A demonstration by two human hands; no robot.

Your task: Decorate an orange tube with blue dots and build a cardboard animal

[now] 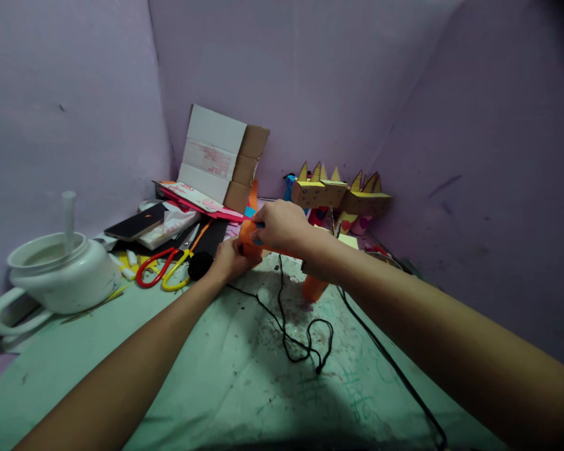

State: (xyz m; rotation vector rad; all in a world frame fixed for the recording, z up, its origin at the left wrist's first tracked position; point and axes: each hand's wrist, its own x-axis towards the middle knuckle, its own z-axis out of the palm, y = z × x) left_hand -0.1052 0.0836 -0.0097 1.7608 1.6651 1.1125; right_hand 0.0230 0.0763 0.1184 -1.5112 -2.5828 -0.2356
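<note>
An orange paper tube [249, 237] is between my two hands over the table. My left hand [232, 258] is closed around its lower part. My right hand [284, 222] reaches across from the right, its fingers curled on the tube's upper side; a small bluish bit shows at these fingertips, too small to name. Black yarn [305, 344] trails in loops below the hands. A black pompom-like ball [200, 266] lies beside my left wrist. Under my right forearm another orange tube [314, 289] stands, partly hidden by the arm.
Red-handled scissors [157, 268] and yellow-handled scissors [177, 272] lie left of the hands. Further left are a white pot [68, 269] and a phone [136, 222]. Behind stand an unfolded cardboard box [211, 153] and spiked cardboard figures [322, 191]. A black cord [390, 360] crosses the right side.
</note>
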